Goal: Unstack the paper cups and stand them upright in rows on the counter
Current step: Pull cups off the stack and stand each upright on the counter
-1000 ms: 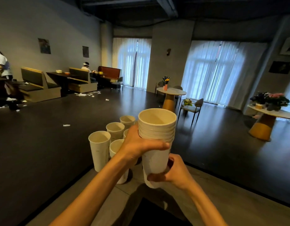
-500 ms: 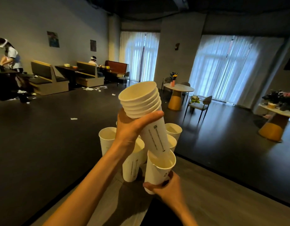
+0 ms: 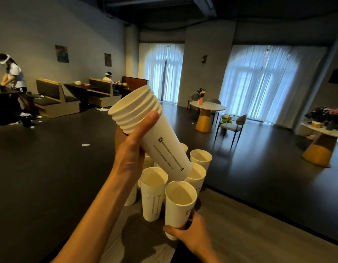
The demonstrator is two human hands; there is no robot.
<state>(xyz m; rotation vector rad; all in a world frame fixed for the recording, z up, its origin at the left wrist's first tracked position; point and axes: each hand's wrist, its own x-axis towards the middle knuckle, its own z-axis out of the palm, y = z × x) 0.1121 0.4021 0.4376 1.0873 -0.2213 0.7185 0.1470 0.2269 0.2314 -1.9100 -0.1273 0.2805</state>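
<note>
My left hand (image 3: pixel 130 149) grips a stack of several nested white paper cups (image 3: pixel 156 141), tilted with its rims up and to the left, raised above the counter. My right hand (image 3: pixel 189 232) holds a single white cup (image 3: pixel 180 205) by its base, upright and separate from the stack, just below the stack's bottom. Several more cups (image 3: pixel 154 192) stand upright in a cluster on the grey wooden counter (image 3: pixel 250 230), behind and left of the single cup.
The counter's far edge (image 3: pixel 259 207) drops to a dark floor. Beyond it are round tables (image 3: pixel 207 109), a chair (image 3: pixel 231 124), booth seats (image 3: pixel 58 99) and two people at the left.
The bottom cup has come fully off the stack in my right hand and moved down. My left hand has tilted the stack further and raised it.
</note>
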